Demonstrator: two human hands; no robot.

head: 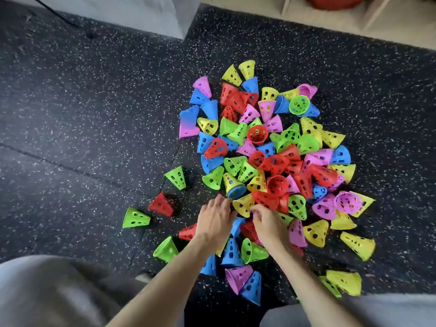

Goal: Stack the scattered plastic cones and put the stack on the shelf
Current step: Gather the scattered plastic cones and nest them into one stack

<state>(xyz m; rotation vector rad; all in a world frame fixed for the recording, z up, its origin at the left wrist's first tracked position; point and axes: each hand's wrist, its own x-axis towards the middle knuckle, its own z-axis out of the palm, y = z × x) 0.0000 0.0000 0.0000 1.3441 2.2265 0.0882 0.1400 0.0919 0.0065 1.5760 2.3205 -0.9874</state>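
Fingers of both my hands, left and right, reach loosely curled toward the yellow cone lying just past their tips at the pile's near edge, gripping nothing I can see, probably to start a stack.

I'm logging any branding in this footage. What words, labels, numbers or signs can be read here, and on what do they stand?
None can be read.
The plastic cones show only holes, no print.
The speckled floor bears no marking.
The shelf and the red thing on it show no label.
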